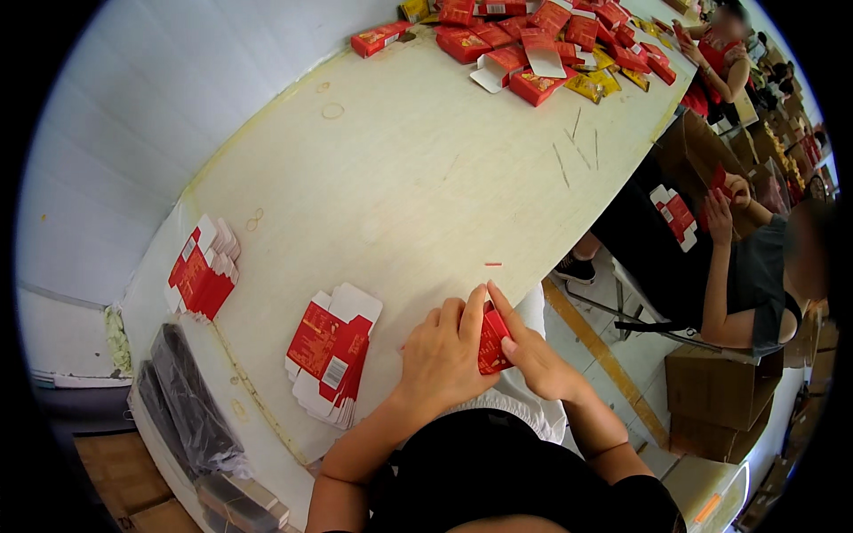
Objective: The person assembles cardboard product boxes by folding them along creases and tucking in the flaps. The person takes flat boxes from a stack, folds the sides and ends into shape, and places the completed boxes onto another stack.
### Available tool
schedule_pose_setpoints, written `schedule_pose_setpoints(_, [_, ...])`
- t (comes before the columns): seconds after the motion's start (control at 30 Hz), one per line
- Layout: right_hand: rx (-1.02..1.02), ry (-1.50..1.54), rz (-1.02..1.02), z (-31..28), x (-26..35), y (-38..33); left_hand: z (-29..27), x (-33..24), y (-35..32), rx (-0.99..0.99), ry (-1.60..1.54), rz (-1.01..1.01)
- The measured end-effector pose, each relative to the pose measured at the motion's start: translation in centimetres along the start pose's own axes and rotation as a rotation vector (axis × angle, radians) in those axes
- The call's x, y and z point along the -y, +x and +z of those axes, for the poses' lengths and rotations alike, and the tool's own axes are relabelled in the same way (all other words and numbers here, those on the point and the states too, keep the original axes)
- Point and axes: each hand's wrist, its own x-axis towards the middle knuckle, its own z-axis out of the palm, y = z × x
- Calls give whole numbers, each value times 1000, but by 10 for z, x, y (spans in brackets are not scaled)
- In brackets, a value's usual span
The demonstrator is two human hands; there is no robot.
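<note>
Head view: both hands' fingers (471, 320) grasp red carton (491, 342) over pale table (400, 178).

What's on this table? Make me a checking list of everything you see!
Surface: pale table, scuffed, with ring marks.
Job's things: small red box held by both hands at the near edge.
Clutter: flat red box stack beside the hands; second flat stack further left; folded red boxes and yellow packets at the far end.
Grippers: left hand and right hand both grip the small red box.
Cables: nothing seen.
Surroundings: seated co-workers on the right; cardboard cartons.
</note>
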Motion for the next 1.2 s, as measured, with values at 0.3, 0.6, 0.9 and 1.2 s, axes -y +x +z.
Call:
schedule_pose_setpoints(0.3, [60, -669, -83, 1, -29, 0, 7, 4, -3, 77, 90, 1])
schedule_pose_setpoints(0.6, [28, -277, -385, -20, -41, 34, -1, 7, 10, -93, 8, 0])
schedule_pose_setpoints(0.9, [-394, -113, -105, -96, 14, 169, -33, 64, -44, -387, 178, -154])
schedule_pose_setpoints(1.2, [-427, 313, 79, -155, 24, 167, -30, 110, -84, -93, 600, -558])
